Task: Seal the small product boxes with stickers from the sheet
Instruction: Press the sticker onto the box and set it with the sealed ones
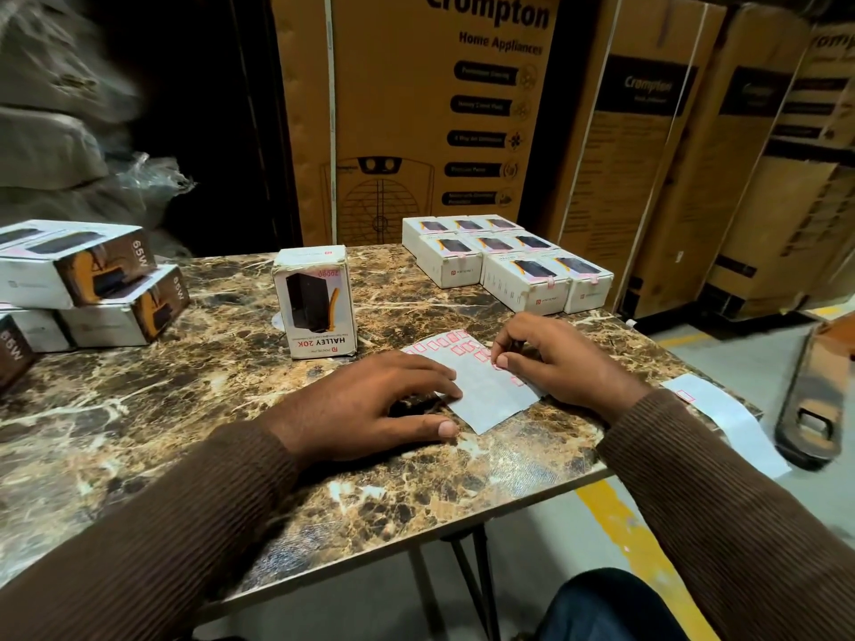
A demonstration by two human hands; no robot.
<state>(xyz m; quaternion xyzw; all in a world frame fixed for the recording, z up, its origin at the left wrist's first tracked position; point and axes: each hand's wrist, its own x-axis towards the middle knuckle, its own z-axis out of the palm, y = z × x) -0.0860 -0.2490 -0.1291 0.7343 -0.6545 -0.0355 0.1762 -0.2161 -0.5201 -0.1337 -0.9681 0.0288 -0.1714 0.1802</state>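
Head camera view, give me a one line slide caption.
Left hand presses the sticker sheet flat while right hand picks at a sticker.

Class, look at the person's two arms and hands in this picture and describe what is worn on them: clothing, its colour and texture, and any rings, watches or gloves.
Both arms wear long brown sleeves of a ribbed knit with fine lengthwise ridges, the left sleeve and the right sleeve each ending at the wrist. The left hand and the right hand are bare: no gloves, and no rings or watch show.
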